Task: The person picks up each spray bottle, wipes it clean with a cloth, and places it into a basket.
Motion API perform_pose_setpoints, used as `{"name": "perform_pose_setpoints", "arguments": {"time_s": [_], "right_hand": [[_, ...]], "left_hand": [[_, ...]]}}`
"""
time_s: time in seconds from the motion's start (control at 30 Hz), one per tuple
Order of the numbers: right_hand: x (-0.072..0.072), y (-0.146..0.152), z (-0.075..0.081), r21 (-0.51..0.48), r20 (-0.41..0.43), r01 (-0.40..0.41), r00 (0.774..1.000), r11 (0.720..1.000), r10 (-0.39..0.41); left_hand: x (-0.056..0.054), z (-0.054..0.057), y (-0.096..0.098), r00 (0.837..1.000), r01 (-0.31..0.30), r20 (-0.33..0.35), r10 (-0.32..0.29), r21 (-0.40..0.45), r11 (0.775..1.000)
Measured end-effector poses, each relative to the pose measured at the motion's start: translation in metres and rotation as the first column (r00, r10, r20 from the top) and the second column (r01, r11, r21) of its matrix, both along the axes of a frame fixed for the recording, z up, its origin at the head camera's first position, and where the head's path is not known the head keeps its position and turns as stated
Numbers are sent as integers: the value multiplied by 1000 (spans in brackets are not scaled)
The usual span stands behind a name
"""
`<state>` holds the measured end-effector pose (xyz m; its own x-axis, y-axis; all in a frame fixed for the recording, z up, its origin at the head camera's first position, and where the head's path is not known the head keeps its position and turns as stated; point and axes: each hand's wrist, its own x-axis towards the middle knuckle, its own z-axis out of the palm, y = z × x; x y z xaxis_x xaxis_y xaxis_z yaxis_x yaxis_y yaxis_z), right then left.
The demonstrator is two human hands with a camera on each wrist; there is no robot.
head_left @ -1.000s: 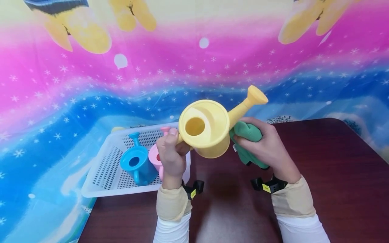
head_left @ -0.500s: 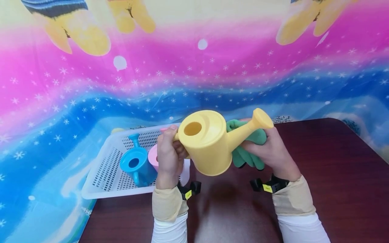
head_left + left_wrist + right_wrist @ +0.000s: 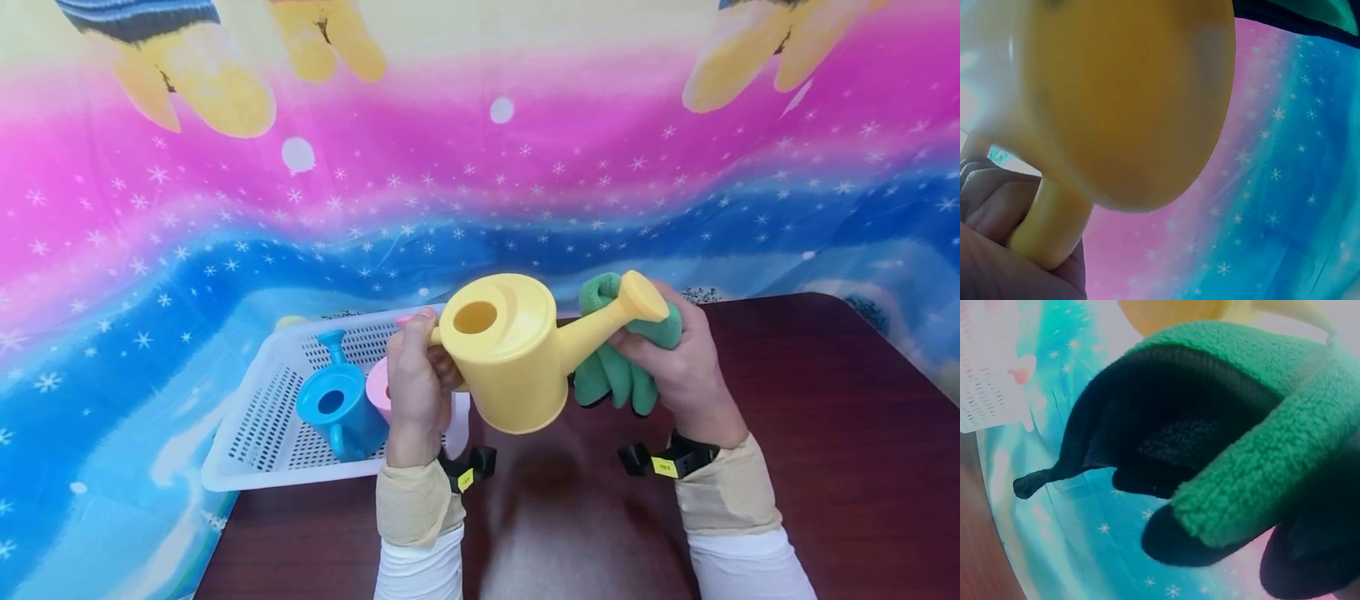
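Above the table, my left hand (image 3: 415,396) grips the handle of a yellow toy watering can (image 3: 517,375). The can leans a little, its round top hole visible and its spout pointing up to the right. In the left wrist view, curled fingers (image 3: 1004,209) wrap the handle (image 3: 1054,228) below the can's base. Behind the spout, my right hand (image 3: 697,367) holds a folded green fuzzy glove (image 3: 613,379) between thumb and fingers. Up close in the right wrist view, the glove (image 3: 1260,462) has a black underside. Whether it touches the can is unclear.
A white perforated basket (image 3: 243,475) stands at the left of the dark wooden table (image 3: 810,433). Inside it are a blue watering can (image 3: 363,417) and a pink one (image 3: 377,390), partly hidden by my left hand. A patterned cloth backdrop (image 3: 480,167) hangs behind.
The yellow watering can has dropped lower and tipped, so its side now faces me and its spout is lower. My right hand has moved slightly right and up with the glove.
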<state>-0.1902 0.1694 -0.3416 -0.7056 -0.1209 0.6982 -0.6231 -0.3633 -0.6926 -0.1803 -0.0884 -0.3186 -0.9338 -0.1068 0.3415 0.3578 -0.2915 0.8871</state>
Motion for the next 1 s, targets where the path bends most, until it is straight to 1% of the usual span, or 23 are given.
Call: {"name": "perform_pose_setpoints", "arguments": {"time_s": [0.13, 0.23, 0.4, 0.57, 0.67, 0.73, 0.8, 0.87, 0.93, 1.0], "right_hand": [[0, 1, 1, -2, 25, 45, 999, 999, -45], [1, 2, 2, 5, 47, 93, 995, 996, -93], [3, 5, 4, 21, 126, 181, 975, 983, -182], [5, 4, 8, 18, 184, 237, 954, 971, -236], [6, 3, 10, 23, 199, 260, 945, 965, -259], [7, 3, 11, 32, 204, 265, 942, 964, -265], [7, 3, 12, 22, 194, 261, 946, 965, -261], [7, 2, 13, 15, 177, 268, 948, 963, -266], [7, 1, 13, -6, 152, 275, 950, 961, -271], [6, 0, 12, -35, 113, 309, 946, 950, -304]], "left_hand": [[1, 0, 1, 999, -33, -21, 34, 20, 999], [1, -1, 2, 995, -88, -43, 89, 21, 996], [2, -1, 2, 977, -191, -99, 191, 2, 982], [2, -1, 2, 955, -258, -155, 252, -16, 966], [2, -1, 4, 936, -307, -191, 296, -33, 951], [2, -2, 5, 918, -355, -210, 337, -51, 934], [3, -3, 6, 896, -404, -233, 377, -79, 911], [3, -4, 7, 881, -434, -257, 398, -102, 895], [3, -4, 7, 872, -449, -278, 404, -122, 885], [2, -5, 8, 867, -451, -297, 400, -131, 883]]}}
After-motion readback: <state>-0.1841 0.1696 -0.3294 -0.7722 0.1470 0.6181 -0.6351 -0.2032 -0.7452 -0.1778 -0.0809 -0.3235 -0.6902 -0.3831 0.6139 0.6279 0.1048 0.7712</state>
